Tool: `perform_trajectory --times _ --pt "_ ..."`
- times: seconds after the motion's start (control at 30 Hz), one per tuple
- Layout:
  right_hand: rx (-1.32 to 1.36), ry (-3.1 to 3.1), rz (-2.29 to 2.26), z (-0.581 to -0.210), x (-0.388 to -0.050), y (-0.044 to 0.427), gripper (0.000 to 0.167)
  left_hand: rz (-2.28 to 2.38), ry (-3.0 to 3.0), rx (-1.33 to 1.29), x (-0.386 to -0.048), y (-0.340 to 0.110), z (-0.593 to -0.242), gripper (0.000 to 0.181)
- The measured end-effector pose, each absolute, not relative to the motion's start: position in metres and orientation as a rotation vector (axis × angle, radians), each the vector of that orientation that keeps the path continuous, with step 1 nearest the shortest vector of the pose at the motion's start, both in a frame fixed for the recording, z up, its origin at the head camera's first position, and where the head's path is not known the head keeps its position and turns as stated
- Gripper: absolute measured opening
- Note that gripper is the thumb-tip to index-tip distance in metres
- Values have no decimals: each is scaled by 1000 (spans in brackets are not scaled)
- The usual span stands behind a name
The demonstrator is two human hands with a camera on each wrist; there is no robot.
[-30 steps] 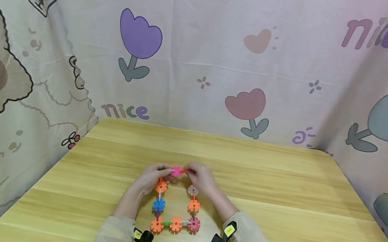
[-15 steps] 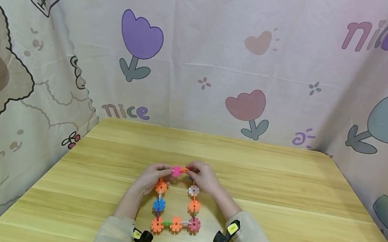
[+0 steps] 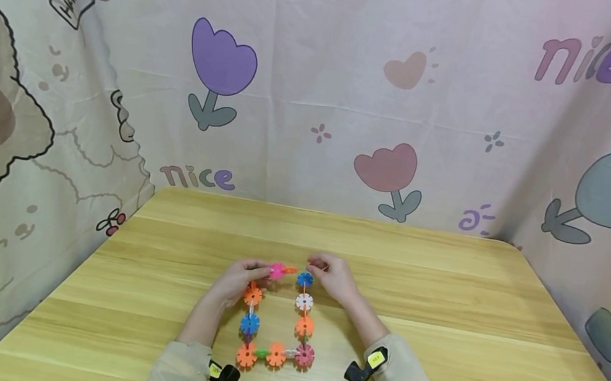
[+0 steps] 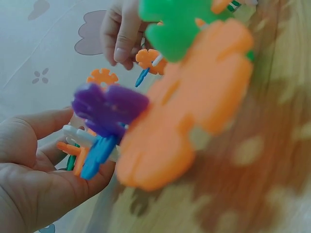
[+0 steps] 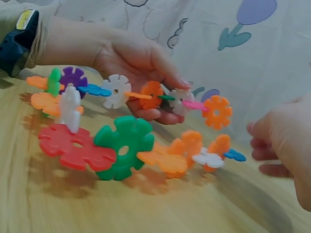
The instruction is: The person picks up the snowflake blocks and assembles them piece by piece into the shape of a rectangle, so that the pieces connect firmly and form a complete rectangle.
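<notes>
Notched plastic flower discs are joined into a chain, bent into a near square on the table. My left hand [image 3: 237, 279] grips the far-left stretch by the pink disc [image 3: 277, 271]; in the right wrist view its thumb presses a white disc [image 5: 181, 101]. One chain end, an orange disc [image 5: 217, 112], sticks out from this grip. The other end, a blue disc [image 3: 305, 279], lies just right of it, a small gap between them. My right hand [image 3: 334, 278] is beside the blue disc, fingers loosely bent, apart from the chain and holding nothing visible.
The wooden table [image 3: 414, 276] extends around the chain, with a printed curtain [image 3: 319, 61] behind and at both sides. A black wrist camera [image 3: 224, 377] sits by the left sleeve, another camera [image 3: 362, 370] by the right sleeve.
My right hand has let go of the orange end disc and moved right, bringing the blue end disc into view. The left hand keeps its grip in place.
</notes>
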State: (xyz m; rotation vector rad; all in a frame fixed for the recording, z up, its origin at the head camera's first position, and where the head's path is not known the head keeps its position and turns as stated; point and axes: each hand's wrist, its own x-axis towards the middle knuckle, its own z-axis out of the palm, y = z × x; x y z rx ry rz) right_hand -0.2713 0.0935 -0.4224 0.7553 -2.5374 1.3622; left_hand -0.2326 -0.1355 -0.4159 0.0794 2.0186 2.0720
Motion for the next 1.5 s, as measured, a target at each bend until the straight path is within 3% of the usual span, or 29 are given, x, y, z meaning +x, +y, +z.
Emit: perform_trajectory --times 0.33,0.87,1.1,1.5 --pt "862 -2804 1372 -427 -273 100 23 2058 2030 62 -232 -133 -418 29" --pt "581 -2640 1811 -421 -272 99 20 2061 2044 38 -231 -130 -413 29" --pt "569 -2604 1920 -388 -250 93 22 2060 2061 63 -230 -128 -411 29" --pt "576 -2515 1974 -387 -246 87 20 2069 2047 62 -231 -126 -409 26"
